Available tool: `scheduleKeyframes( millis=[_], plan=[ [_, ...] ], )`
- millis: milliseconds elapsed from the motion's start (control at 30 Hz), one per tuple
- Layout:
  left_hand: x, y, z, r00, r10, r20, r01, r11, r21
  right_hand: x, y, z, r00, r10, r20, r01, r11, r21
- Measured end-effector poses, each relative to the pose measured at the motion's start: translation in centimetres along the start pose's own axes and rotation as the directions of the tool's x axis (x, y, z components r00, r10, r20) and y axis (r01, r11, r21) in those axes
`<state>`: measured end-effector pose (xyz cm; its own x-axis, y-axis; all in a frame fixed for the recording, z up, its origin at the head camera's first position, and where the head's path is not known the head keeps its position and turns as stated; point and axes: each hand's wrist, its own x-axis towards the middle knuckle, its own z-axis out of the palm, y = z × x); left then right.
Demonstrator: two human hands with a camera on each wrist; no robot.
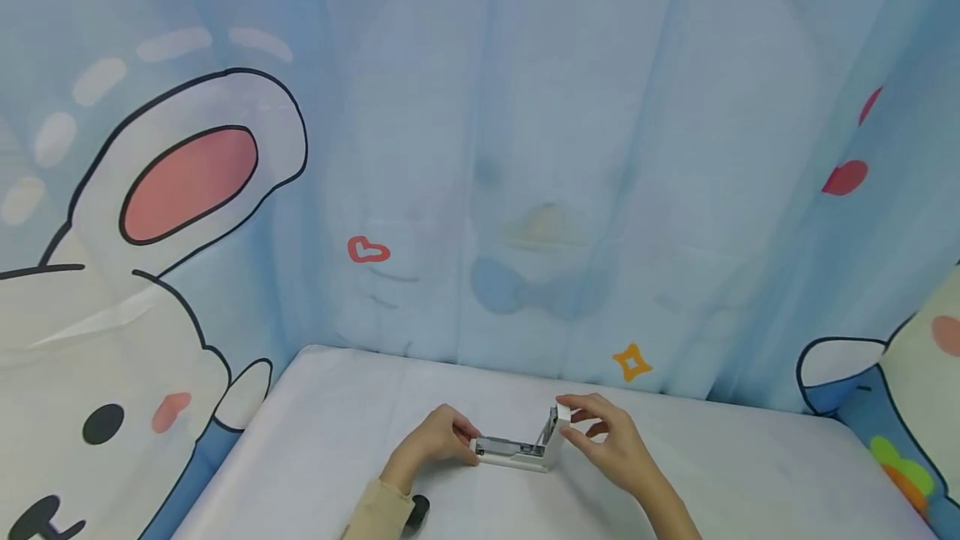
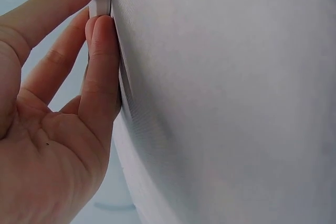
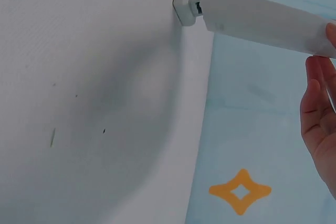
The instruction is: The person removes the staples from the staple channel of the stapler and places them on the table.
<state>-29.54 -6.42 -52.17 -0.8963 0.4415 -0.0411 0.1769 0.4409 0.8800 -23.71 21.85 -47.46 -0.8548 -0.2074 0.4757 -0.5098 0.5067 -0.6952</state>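
A white stapler [image 1: 513,463] sits on the table, folded open, with its grey metal magazine showing along the base. Its top arm [image 3: 262,22] is raised steeply from the hinge at the right end. My left hand [image 1: 441,437] pinches the left end of the base; in the left wrist view, the thumb is on one side of that white end [image 2: 101,2] and the fingers are on the other, low against the table. With thumb and fingertips, my right hand [image 1: 613,447] holds the upper end of the raised arm.
A white cloth covers the table [image 1: 735,457]. Beside my left sleeve [image 1: 381,511] lies a small black object [image 1: 417,513], partly hidden. Behind the table hangs a light blue curtain [image 1: 525,148] with cartoon prints. A few tiny specks [image 3: 104,130] dot the cloth.
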Motion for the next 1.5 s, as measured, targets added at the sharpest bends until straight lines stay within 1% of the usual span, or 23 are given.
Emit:
scheduleKeyframes(
  millis=[133,233,300,467,667,800,933,1000,1167,1233,1300,1400,1433,1500],
  plan=[
    [-0.1,-0.3,0.2,1.000,-0.008,-0.010,0.008,1.000,0.007,-0.5,0.3,-0.4,0.997,0.079,-0.026,-0.080,0.996,-0.033],
    [-0.1,-0.5,0.3,1.000,-0.022,-0.016,0.023,1.000,0.016,-0.9,0.6,-1.0,0.986,0.154,-0.059,-0.158,0.985,-0.075],
    [-0.1,-0.5,0.2,1.000,-0.025,-0.019,0.025,1.000,0.016,-1.3,0.9,-1.5,0.979,0.187,-0.075,-0.194,0.976,-0.102],
    [-0.1,-0.2,0.2,1.000,-0.010,-0.021,0.010,1.000,0.007,-2.4,2.0,-2.5,0.971,0.215,-0.101,-0.229,0.961,-0.157],
    [-0.4,-0.3,0.9,1.000,-0.027,-0.007,0.027,1.000,0.002,-4.2,3.6,-3.1,0.961,0.252,-0.112,-0.271,0.939,-0.212],
    [-0.3,0.0,0.6,0.999,-0.031,-0.016,0.031,0.999,0.019,-4.7,4.2,-3.3,0.955,0.285,-0.087,-0.298,0.922,-0.248],
    [-0.3,0.3,0.1,0.999,-0.046,-0.006,0.046,0.999,0.026,-4.8,4.3,-3.2,0.945,0.321,-0.057,-0.324,0.910,-0.259],
    [-0.3,0.4,-0.1,0.999,-0.051,0.002,0.051,0.998,0.027,-4.8,4.2,-3.2,0.948,0.315,-0.051,-0.317,0.912,-0.262],
    [-0.3,0.7,-0.5,0.999,-0.048,-0.003,0.048,0.998,0.037,-4.3,4.1,-3.3,0.961,0.274,-0.042,-0.274,0.919,-0.285],
    [-0.3,0.7,-0.6,0.999,-0.052,-0.003,0.052,0.998,0.044,-4.2,4.0,-3.3,0.962,0.272,-0.034,-0.269,0.913,-0.306],
    [-0.3,0.7,-0.6,0.998,-0.059,0.000,0.059,0.997,0.047,-4.2,3.7,-3.3,0.964,0.266,-0.032,-0.260,0.902,-0.345],
    [-0.3,0.7,-0.4,0.998,-0.066,0.007,0.065,0.997,0.043,-4.0,3.0,-3.2,0.974,0.218,-0.064,-0.225,0.888,-0.400],
    [-0.3,0.7,-0.4,0.998,-0.068,0.010,0.067,0.997,0.042,-3.9,2.7,-3.1,0.977,0.196,-0.081,-0.212,0.889,-0.407],
    [-0.4,0.7,-0.3,0.997,-0.075,0.014,0.074,0.997,0.038,-3.4,1.8,-2.9,0.983,0.148,-0.110,-0.180,0.902,-0.392]
  ],
)
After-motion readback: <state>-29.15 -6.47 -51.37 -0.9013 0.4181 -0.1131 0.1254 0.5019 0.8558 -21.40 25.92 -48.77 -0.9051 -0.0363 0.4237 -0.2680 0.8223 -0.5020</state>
